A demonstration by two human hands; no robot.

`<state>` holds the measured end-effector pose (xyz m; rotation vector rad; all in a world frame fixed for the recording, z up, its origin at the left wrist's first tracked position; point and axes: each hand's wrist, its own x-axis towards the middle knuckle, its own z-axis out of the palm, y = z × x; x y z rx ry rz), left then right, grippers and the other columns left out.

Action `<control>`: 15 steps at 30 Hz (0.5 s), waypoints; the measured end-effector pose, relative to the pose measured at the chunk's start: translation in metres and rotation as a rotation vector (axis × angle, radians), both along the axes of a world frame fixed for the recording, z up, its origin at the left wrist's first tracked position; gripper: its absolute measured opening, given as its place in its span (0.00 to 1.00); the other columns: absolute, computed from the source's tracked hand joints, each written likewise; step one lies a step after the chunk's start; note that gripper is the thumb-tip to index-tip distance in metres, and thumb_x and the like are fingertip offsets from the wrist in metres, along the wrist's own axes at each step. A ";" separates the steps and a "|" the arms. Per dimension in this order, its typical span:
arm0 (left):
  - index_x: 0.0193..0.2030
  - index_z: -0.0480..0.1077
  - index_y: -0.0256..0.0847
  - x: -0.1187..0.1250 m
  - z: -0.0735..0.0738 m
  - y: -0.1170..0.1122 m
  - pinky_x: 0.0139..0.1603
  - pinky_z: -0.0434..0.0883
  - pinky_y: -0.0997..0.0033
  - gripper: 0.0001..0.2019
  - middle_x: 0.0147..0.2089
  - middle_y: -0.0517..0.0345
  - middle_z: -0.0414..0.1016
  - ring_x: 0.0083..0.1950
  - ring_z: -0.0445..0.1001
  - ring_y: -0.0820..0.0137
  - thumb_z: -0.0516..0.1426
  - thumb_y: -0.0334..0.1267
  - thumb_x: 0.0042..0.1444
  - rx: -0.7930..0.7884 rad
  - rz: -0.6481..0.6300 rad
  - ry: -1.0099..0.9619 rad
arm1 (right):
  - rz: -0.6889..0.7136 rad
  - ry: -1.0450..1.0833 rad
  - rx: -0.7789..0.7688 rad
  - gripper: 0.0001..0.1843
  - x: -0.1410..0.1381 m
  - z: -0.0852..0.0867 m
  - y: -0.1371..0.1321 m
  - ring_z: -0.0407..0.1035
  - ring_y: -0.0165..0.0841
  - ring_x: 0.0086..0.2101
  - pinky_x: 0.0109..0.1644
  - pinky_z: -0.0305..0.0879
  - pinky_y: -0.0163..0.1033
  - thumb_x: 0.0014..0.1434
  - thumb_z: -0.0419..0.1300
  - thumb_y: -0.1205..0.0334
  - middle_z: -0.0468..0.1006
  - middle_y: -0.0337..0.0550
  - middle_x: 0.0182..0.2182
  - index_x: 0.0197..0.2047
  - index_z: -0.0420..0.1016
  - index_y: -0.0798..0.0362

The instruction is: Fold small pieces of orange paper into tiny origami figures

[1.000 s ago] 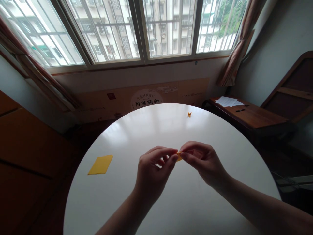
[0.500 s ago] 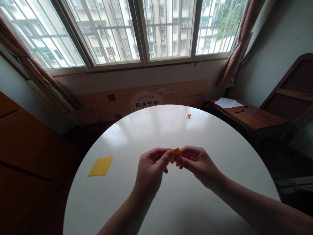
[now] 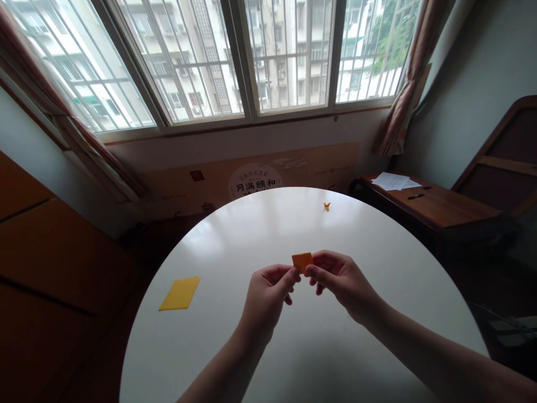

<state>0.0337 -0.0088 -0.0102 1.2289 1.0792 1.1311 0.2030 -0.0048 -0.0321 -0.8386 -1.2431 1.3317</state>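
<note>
Above the middle of the round white table (image 3: 377, 347), both my hands pinch a small folded orange paper (image 3: 302, 261). My left hand (image 3: 268, 299) grips its lower left edge between thumb and forefinger. My right hand (image 3: 342, 282) grips its lower right edge the same way. The paper stands upright above my fingertips, a small flat rectangle. A stack of yellow paper squares (image 3: 180, 293) lies on the table's left side. A tiny folded orange paper figure (image 3: 326, 206) stands near the table's far edge.
A dark wooden desk (image 3: 444, 207) with white sheets (image 3: 393, 181) and a pen stands at the right. A cardboard panel with printed characters (image 3: 255, 182) leans under the barred window. Wooden furniture fills the left side.
The folded orange paper has turned up from between my fingertips and now shows as a flat rectangle above them. My view has shifted slightly, with the hands a little lower.
</note>
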 end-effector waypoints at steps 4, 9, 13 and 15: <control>0.28 0.80 0.36 -0.001 0.002 0.002 0.22 0.64 0.77 0.16 0.25 0.56 0.74 0.23 0.64 0.76 0.68 0.49 0.47 -0.006 0.021 -0.011 | 0.011 -0.037 -0.014 0.15 -0.002 -0.002 0.000 0.70 0.31 0.27 0.25 0.68 0.33 0.56 0.70 0.50 0.79 0.42 0.28 0.38 0.82 0.54; 0.33 0.81 0.35 -0.003 0.000 0.005 0.22 0.65 0.77 0.15 0.26 0.55 0.75 0.25 0.67 0.74 0.68 0.48 0.48 0.012 -0.002 0.007 | 0.002 -0.060 -0.013 0.15 -0.002 -0.003 0.001 0.70 0.31 0.27 0.24 0.67 0.32 0.57 0.68 0.49 0.78 0.41 0.27 0.37 0.81 0.54; 0.36 0.82 0.36 -0.006 -0.001 0.008 0.22 0.67 0.77 0.16 0.25 0.57 0.74 0.25 0.67 0.74 0.68 0.48 0.49 0.064 0.031 -0.002 | -0.003 -0.191 0.072 0.13 -0.002 -0.001 0.000 0.70 0.31 0.27 0.24 0.66 0.33 0.58 0.67 0.51 0.78 0.42 0.28 0.36 0.81 0.53; 0.34 0.82 0.35 -0.006 0.000 0.008 0.22 0.67 0.78 0.15 0.24 0.57 0.74 0.24 0.67 0.75 0.68 0.48 0.49 0.075 0.040 0.008 | -0.025 -0.262 0.154 0.12 -0.003 0.000 -0.001 0.71 0.33 0.28 0.25 0.65 0.33 0.59 0.67 0.52 0.80 0.43 0.29 0.37 0.82 0.53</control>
